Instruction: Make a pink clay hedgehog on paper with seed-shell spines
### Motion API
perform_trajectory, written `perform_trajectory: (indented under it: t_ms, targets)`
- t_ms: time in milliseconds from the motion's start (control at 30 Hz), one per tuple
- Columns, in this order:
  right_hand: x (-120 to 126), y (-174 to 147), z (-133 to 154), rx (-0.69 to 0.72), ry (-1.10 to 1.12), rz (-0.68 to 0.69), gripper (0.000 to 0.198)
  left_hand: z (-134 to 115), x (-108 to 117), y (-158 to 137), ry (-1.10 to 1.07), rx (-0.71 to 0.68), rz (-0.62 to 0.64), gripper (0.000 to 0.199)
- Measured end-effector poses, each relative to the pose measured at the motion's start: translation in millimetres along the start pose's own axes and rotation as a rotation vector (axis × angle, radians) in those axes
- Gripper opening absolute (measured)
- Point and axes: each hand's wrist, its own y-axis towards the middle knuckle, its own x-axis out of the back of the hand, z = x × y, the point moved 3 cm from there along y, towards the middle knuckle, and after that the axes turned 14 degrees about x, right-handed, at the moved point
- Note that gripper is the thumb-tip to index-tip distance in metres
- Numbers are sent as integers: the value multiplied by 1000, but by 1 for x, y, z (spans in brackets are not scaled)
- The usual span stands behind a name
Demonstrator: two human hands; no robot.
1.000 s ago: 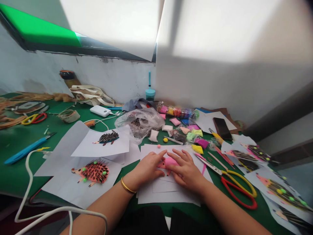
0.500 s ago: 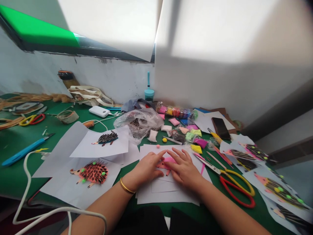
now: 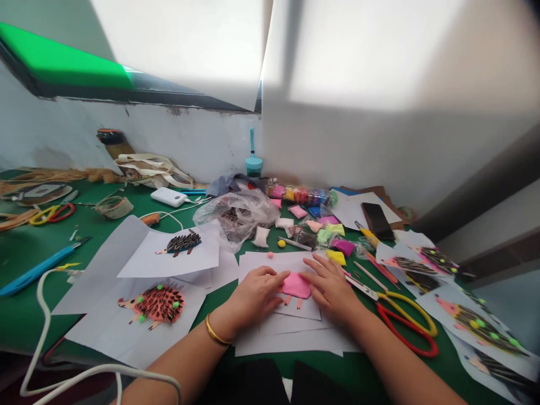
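A green table (image 3: 31, 242) is spreading across the frame, meeting a scuffed white wall (image 3: 59, 132) under a dark window frame (image 3: 97, 95) at upper left. Pale sheets (image 3: 185, 45) are hanging across the top, catching light. At lower centre, pink clay (image 3: 297, 286) is lying on stacked white paper (image 3: 291, 343); the left hand (image 3: 255, 292) and right hand (image 3: 331, 289) are touching its opposite edges, fingers loosely extended, neither clenching. Red-and-yellow scissors (image 3: 377, 294) are resting at lower right, a dark smartphone (image 3: 377, 221) lying above them.
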Motion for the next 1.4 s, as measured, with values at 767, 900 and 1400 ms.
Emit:
perform_trajectory:
  t_ms: [767,900,1400]
  targets:
    - [-5,0,-9,-113,125,-61,53,-10,-5,54,100,18,-49,35]
    - [2,-1,-8,-78,98,-100,44,-14,-10,47,90,-30,-44,39]
    - [5,-17,3,-98,57,-76,44,-11,-12,39,56,6,-36,50]
